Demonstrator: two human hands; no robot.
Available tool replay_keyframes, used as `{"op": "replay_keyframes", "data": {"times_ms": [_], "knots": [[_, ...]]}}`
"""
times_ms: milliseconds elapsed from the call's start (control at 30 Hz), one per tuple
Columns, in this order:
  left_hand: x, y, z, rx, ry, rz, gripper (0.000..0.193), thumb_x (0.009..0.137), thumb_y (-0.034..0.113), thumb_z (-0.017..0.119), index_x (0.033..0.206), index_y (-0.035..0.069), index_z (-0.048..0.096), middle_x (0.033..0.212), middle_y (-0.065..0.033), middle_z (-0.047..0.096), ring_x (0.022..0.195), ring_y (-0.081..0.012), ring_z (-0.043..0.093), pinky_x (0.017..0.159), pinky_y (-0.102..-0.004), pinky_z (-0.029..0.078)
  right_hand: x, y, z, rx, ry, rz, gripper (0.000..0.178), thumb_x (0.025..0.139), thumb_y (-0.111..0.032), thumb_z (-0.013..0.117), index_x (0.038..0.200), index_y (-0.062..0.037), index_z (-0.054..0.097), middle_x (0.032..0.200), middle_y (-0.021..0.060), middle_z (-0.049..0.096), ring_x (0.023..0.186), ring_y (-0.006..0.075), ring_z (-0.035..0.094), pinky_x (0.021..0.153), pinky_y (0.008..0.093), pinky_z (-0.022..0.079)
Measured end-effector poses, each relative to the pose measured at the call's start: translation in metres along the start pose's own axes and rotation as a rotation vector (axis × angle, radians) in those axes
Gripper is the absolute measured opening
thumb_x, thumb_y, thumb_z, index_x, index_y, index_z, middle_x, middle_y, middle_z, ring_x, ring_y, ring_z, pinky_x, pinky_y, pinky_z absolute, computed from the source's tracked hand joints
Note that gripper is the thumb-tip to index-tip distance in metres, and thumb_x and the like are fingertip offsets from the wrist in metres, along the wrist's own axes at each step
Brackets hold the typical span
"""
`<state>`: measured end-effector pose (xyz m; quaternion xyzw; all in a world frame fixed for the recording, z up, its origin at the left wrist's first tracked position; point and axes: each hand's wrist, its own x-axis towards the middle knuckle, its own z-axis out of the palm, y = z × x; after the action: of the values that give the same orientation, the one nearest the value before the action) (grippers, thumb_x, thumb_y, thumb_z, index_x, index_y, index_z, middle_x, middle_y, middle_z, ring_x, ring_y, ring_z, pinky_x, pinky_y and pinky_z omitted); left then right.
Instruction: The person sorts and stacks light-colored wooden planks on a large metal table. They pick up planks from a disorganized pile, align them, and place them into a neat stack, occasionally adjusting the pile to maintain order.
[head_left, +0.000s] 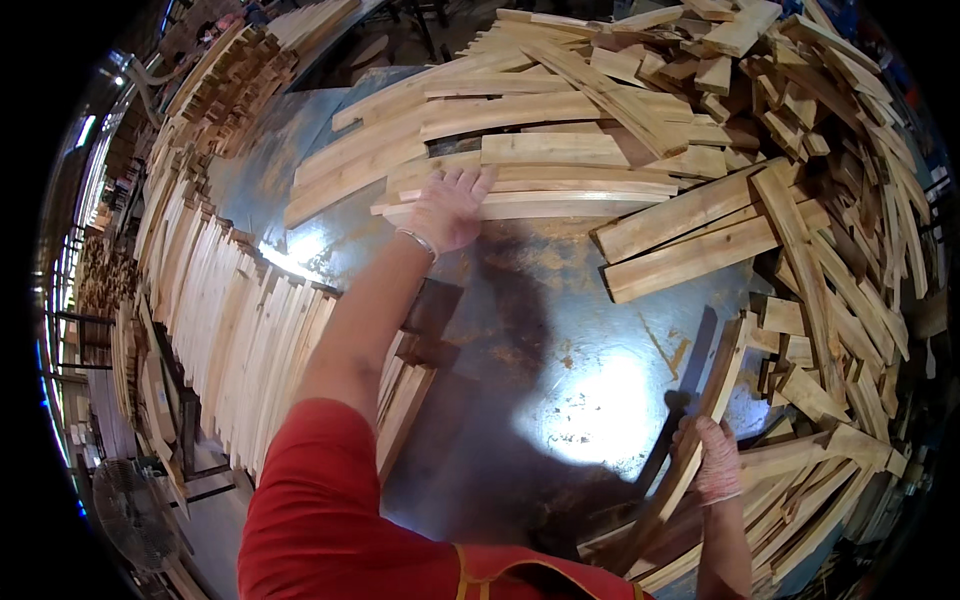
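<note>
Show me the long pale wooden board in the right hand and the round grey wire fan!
Long pale wooden board (721, 380), head view: its far half.
Round grey wire fan (128, 512), head view: its grille.

Bench (580, 330): long planks (550, 115) overlap along far edge; narrow strips (580, 205) on their near side. Offcut heap (715, 75) at far right corner. Paired boards (690, 240) left of right edge. Near right corner: slat (718, 385), stick pile (800, 500) to its right. Left edge: board row (230, 320); fan (130, 510) beyond, nearer end.
</note>
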<state>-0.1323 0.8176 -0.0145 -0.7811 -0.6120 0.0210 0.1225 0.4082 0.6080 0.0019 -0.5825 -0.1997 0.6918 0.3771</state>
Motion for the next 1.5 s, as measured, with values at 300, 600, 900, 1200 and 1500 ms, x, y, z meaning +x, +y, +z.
{"op": "replay_keyframes", "data": {"times_ms": [300, 600, 900, 1200, 1500], "knots": [[-0.037, 0.011, -0.164, -0.131, -0.321, -0.133, 0.056, 0.089, 0.021, 0.069, 0.141, 0.010, 0.054, 0.120, -0.0158, 0.071, 0.115, -0.0372, 0.069, 0.096, -0.0475, 0.057, -0.005, 0.028, 0.042, 0.260, 0.205, -0.154, 0.044, 0.097, -0.036, 0.077, 0.122, -0.0024, 0.063, 0.101, 0.0132, 0.069, 0.089, 0.0289, 0.068, 0.083, 0.0486, 0.061], [-0.391, 0.126, -0.201, -0.702, -0.584, -0.501, 0.064, 0.105, 0.037, 0.061, 0.160, 0.011, 0.042, 0.120, -0.0259, 0.070, 0.090, -0.0364, 0.074, 0.070, -0.0546, 0.059, -0.047, 0.113, 0.156, -0.354, 0.043, -0.031, 0.057, 0.106, -0.059, 0.063, 0.116, -0.0033, 0.067, 0.096, 0.0109, 0.070, 0.088, 0.0207, 0.072, 0.078, 0.0390, 0.062], [-0.536, 0.162, -0.173, -0.419, -0.040, -0.470, 0.072, 0.096, 0.047, 0.070, 0.150, 0.003, 0.049, 0.131, -0.0187, 0.063, 0.125, -0.0398, 0.060, 0.113, -0.0565, 0.043, -0.128, 0.202, 0.279, -0.793, -0.531, 0.006, 0.064, 0.103, -0.051, 0.064, 0.135, 0.0043, 0.062, 0.103, 0.0177, 0.074, 0.089, 0.0229, 0.072, 0.075, 0.0370, 0.058], [-0.548, 0.133, -0.129, -0.404, -0.096, -0.525, 0.061, 0.093, 0.046, 0.073, 0.142, 0.010, 0.063, 0.140, -0.0143, 0.058, 0.132, -0.0358, 0.055, 0.107, -0.0527, 0.044, -0.030, 0.114, 0.378, -1.756, -0.340, -1.227, 0.048, 0.101, -0.033, 0.058, 0.143, -0.0096, 0.058, 0.125, 0.0175, 0.074, 0.130, 0.0381, 0.062, 0.115, 0.0512, 0.040], [-0.499, 0.107, -0.117, -0.419, 0.019, -0.618, 0.040, 0.098, 0.038, 0.071, 0.130, 0.014, 0.069, 0.105, -0.0124, 0.071, 0.098, -0.0374, 0.068, 0.085, -0.0505, 0.054, -0.028, 0.076, 0.400, -1.477, -0.905, -1.191, 0.054, 0.101, -0.036, 0.063, 0.150, -0.0123, 0.062, 0.130, 0.0188, 0.073, 0.130, 0.0333, 0.066, 0.118, 0.0446, 0.043]]}}
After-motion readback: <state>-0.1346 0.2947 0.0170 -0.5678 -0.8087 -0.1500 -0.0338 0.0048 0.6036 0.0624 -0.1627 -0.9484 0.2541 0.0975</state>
